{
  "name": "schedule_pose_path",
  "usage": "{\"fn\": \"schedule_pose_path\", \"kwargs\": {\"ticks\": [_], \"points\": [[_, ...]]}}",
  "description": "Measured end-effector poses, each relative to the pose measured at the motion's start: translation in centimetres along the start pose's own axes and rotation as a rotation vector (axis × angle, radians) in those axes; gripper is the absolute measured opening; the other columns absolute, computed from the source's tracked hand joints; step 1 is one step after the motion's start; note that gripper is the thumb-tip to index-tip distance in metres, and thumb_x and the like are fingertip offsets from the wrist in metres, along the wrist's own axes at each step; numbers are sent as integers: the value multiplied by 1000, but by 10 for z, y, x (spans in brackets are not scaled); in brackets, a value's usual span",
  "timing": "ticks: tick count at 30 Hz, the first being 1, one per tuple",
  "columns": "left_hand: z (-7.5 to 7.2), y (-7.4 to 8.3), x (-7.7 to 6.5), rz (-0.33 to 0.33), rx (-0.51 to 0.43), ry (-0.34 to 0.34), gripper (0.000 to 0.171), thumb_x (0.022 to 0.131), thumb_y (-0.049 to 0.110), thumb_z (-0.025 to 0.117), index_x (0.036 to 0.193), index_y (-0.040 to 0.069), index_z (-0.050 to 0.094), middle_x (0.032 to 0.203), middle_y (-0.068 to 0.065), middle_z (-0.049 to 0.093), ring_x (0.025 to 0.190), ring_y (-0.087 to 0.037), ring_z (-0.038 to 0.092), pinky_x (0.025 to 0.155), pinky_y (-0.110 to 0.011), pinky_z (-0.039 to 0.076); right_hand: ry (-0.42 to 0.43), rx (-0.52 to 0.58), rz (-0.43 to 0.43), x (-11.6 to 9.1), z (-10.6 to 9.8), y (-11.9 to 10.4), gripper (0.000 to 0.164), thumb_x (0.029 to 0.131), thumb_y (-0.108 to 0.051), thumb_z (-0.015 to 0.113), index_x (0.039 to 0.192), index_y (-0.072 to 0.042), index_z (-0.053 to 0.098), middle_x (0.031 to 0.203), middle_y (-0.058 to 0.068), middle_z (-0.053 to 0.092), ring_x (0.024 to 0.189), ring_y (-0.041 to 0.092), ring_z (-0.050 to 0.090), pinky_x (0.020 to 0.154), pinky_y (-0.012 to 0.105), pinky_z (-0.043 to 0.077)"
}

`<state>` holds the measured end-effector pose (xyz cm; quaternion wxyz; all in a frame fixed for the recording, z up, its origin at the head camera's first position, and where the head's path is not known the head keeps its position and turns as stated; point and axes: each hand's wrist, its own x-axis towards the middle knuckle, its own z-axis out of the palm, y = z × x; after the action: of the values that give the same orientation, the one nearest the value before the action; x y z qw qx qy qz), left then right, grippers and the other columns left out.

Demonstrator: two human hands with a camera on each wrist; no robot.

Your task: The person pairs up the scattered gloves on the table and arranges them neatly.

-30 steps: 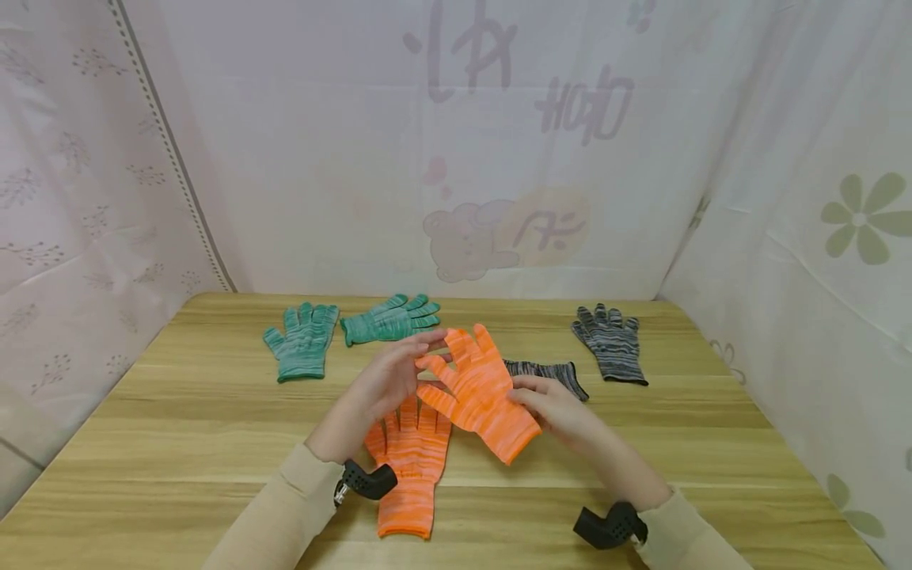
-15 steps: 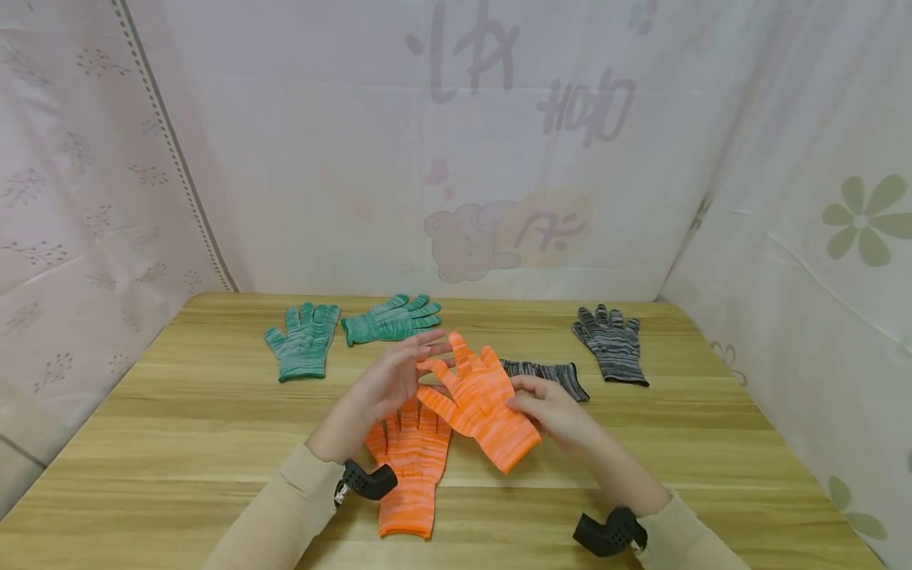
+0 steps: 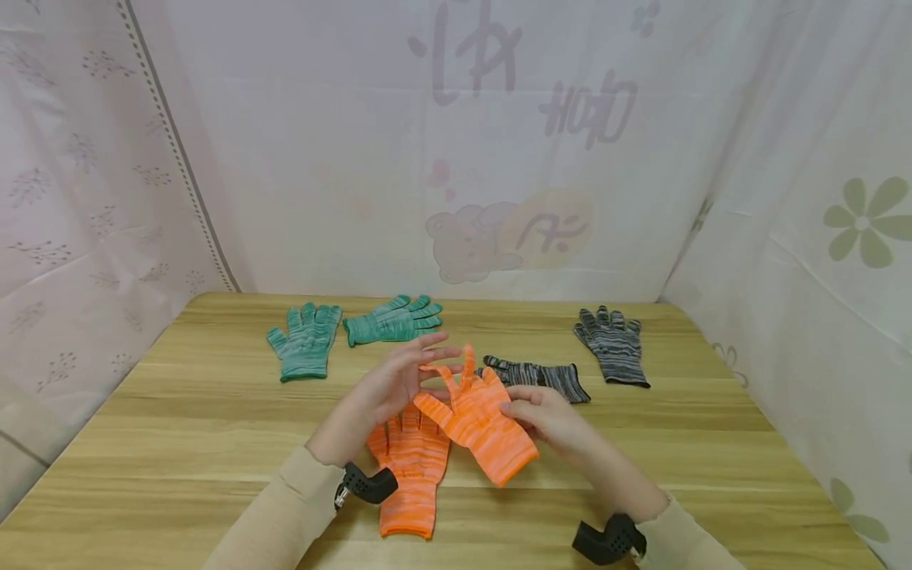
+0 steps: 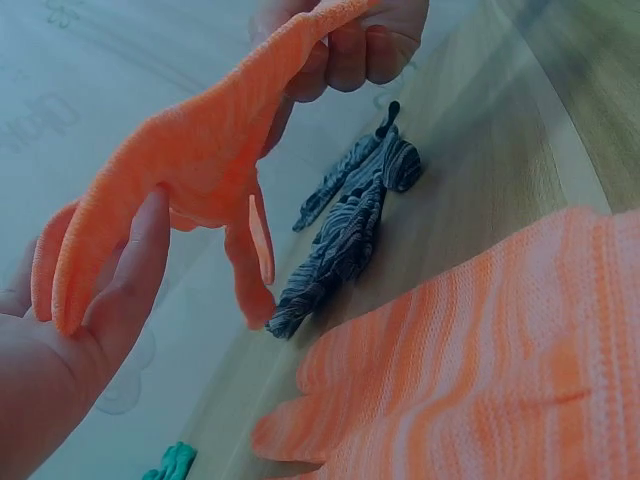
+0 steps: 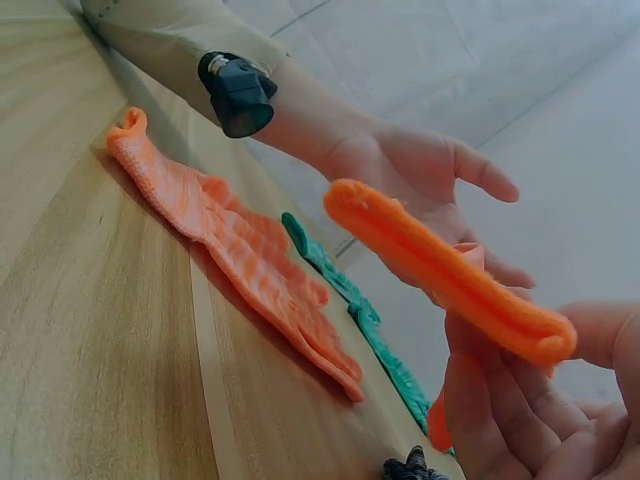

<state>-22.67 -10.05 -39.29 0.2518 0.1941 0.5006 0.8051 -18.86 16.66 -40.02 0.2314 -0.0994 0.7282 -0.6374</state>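
Observation:
An orange knit glove (image 3: pixel 492 431) is held up above the table, its cuff tilted toward the lower right. My right hand (image 3: pixel 545 416) pinches its edge between thumb and fingers, as the right wrist view shows with the cuff (image 5: pixel 450 270) facing that camera. My left hand (image 3: pixel 392 384) lies spread at the finger end. In the left wrist view the glove's fingers droop over the left palm (image 4: pixel 50 375), with one straight finger touching the underside. A second orange glove (image 3: pixel 409 491) lies flat below, cuff toward me, its fingers partly hidden by the left hand.
Two green gloves (image 3: pixel 306 344) lie at the back left of the wooden table (image 3: pixel 178 443). One grey-black glove (image 3: pixel 549 378) is just behind the right hand; another grey-black glove (image 3: pixel 614 352) lies at the back right. Patterned curtains (image 3: pixel 321 158) enclose the back and sides.
The held orange glove has sunk slightly and its fingers have bent and spread differently, uncovering more of the grey-black glove behind. My right hand has lowered a little; my left hand has barely moved.

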Motion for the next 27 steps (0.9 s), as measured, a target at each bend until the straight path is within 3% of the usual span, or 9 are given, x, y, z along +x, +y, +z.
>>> {"fn": "schedule_pose_path", "kwargs": {"ticks": [6, 12, 20, 23, 27], "points": [[1, -1, -1, 7, 23, -2, 50, 104, 16, 34, 152, 8, 22, 148, -25, 30, 120, -27, 52, 99, -66, 30, -32, 18, -3, -1, 2, 1, 56, 94, -15, 59, 138, 15, 38, 105, 16, 68, 89, 24, 68, 74, 38, 56], [2, 0, -1, -8, 57, 10, 50, 103, 14, 37, 151, 7, 24, 146, -21, 36, 121, -29, 51, 94, -60, 38, -26, 7, 3, -2, 2, 0, 62, 94, -15, 59, 140, 16, 32, 108, 17, 67, 92, 24, 67, 76, 38, 55], [-1, 2, -10, -3, 36, 39, 49, 104, 13, 35, 151, 7, 24, 149, -22, 30, 131, -43, 34, 90, -51, 45, -30, -22, 2, -2, 6, -1, 66, 94, -14, 62, 146, 7, 27, 118, 20, 62, 98, 27, 65, 79, 41, 54], [-3, 3, -14, -8, 9, 58, 49, 104, 14, 34, 151, 6, 23, 150, -21, 27, 122, -42, 43, 84, -45, 49, -31, -18, -7, -2, 9, -1, 66, 93, -13, 63, 147, 4, 28, 121, 21, 61, 100, 28, 64, 79, 43, 54], [-6, 5, -20, -41, -22, 67, 49, 104, 14, 31, 152, 6, 20, 150, -21, 25, 98, -30, 57, 82, -42, 51, -33, -2, -21, -2, 10, -1, 64, 93, -11, 63, 147, 1, 30, 118, 21, 63, 100, 29, 64, 78, 43, 54]]}}
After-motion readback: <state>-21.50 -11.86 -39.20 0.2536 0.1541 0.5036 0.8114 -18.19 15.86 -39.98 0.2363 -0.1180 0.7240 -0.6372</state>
